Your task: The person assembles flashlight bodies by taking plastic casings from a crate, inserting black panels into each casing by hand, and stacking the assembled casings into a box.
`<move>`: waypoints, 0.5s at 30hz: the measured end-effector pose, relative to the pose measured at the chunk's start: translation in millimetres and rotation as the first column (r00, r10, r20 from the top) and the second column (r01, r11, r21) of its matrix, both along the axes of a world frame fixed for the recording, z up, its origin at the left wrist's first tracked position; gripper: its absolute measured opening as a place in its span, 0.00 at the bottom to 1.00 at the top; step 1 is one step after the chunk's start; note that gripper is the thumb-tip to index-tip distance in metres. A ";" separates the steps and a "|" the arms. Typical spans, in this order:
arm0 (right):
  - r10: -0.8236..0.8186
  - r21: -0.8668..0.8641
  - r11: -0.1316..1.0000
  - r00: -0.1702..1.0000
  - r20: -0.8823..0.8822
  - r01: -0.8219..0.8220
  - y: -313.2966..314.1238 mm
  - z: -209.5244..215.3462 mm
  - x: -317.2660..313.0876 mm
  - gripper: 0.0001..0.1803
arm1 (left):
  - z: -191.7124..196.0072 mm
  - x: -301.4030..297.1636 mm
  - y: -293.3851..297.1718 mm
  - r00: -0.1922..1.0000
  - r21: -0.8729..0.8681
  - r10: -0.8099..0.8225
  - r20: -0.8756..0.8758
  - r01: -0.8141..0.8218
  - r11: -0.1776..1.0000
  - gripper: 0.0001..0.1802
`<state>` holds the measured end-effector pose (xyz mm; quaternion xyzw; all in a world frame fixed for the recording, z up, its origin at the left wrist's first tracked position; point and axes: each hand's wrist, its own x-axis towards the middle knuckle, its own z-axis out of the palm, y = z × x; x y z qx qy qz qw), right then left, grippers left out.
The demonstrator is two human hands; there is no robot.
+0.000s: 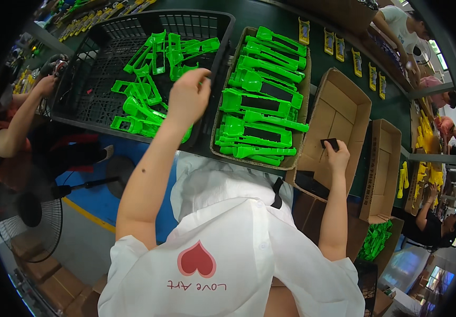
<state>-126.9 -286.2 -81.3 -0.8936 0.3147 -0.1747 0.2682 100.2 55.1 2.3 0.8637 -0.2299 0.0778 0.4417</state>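
My left hand (190,96) is over the right side of a black plastic crate (96,124), beside bright green plastic parts (156,53) heaped loosely in it. Its fingers are bent and apart, and I see nothing between them. My right hand (337,156) pinches a small flat black piece (329,143) above a shallow cardboard box (339,98). More flat black pieces (312,184) lie at that box's near end. Between my hands, a cardboard tray (213,138) is stacked with green plastic parts (262,103), several with black rectangles set in them.
Yellow-and-grey parts (340,48) lie spaced along the dark green bench (320,58). Another cardboard box (383,164) stands at right, with small green pieces (375,240) in a container below. A fan (30,222) stands at lower left. Other people work at left and right.
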 end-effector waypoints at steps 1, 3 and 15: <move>0.013 0.058 0.998 0.999 0.033 -0.015 5.4 -7.8 4.3 0.09 | -17.2 30.4 15.7 0.994 0.109 0.110 0.006 -0.110 0.988 0.12; 0.022 0.192 0.981 0.998 0.053 -0.032 20.2 -9.9 10.4 0.07 | -55.0 73.0 35.8 0.963 0.380 0.263 -0.057 -0.222 0.898 0.18; 0.147 0.684 0.656 0.943 0.300 -0.319 77.9 53.7 23.1 0.07 | -98.7 103.2 43.7 0.690 0.098 0.340 -0.639 -0.366 0.926 0.24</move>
